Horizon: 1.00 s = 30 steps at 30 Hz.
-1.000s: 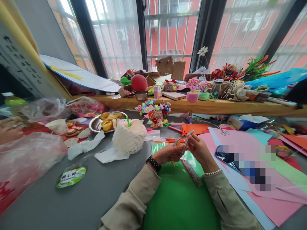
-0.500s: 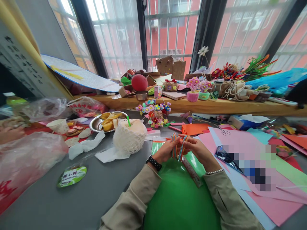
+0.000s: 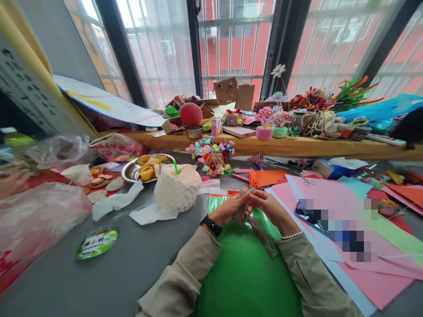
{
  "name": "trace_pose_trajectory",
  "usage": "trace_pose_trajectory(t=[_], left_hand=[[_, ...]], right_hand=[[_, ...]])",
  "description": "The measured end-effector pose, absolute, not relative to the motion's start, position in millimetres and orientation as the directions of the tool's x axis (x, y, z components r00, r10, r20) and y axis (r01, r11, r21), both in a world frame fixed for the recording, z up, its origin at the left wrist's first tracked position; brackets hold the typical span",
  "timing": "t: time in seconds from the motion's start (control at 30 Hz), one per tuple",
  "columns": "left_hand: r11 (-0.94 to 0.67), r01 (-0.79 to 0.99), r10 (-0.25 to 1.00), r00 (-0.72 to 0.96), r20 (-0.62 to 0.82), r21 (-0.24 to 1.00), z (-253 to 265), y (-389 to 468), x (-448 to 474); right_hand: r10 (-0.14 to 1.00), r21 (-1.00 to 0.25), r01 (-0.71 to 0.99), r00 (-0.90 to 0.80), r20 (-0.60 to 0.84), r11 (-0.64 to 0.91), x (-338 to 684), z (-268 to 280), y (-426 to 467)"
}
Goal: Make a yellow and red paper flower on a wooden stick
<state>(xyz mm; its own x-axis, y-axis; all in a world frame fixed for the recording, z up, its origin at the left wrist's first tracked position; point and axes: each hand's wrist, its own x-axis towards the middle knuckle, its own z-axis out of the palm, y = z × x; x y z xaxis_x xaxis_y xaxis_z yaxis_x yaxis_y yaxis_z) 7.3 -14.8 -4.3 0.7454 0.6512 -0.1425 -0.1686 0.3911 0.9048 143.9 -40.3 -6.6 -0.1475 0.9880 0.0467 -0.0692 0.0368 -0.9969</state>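
in the head view, the striped bundle (image 3: 242, 208) of multicoloured, cord-like strands sits between the two hands, above a glossy green surface (image 3: 244, 273); its long axis runs nearly upright in the picture, the top leaning slightly right. the left hand (image 3: 228, 210) has the main hold, its fingers grasping the bundle from the left, while the right hand (image 3: 271, 209) has its fingertips pinched at the upper right end, so from there most of the bundle lies left and below. a patterned strip (image 3: 263, 237) slants just below. the fingers cover part of the bundle, and whether its ends are loose or joined cannot be told. at the left edge another person's hand (image 3: 13, 186) is blurred and cut off; a pixelated patch hides part of the pink paper (image 3: 343, 193) on the worktop (image 3: 109, 281).
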Motion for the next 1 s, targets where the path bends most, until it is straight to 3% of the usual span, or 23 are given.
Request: trace_pose_trajectory(t=[0.3,0.43,0.6,1.0], left_hand=[[0.282,-0.144,0.697,0.71,-0.1,0.949,-3.3,-15.9,9.6],[0.246,-0.126,0.677,0.732,-0.077,0.961,-5.4,-16.9,8.6],[0.289,-0.125,0.666,0.738,-0.105,0.949,-5.8,-17.6,7.7],[0.219,-0.068,0.636,0.766,-0.09,0.973,-4.1,-17.4,7.1]], right_hand=[[0.995,-0.988,-0.124,-0.028,0.093,0.089,150.9,-4.6,-37.1],[0.996,-0.994,-0.069,0.043,0.079,0.082,150.1,-3.1,-37.9],[0.997,-0.996,-0.037,0.017,0.081,0.081,146.1,-2.0,-39.2],[0.997,-0.997,-0.013,-0.014,0.071,0.071,148.8,-0.9,-39.0]])
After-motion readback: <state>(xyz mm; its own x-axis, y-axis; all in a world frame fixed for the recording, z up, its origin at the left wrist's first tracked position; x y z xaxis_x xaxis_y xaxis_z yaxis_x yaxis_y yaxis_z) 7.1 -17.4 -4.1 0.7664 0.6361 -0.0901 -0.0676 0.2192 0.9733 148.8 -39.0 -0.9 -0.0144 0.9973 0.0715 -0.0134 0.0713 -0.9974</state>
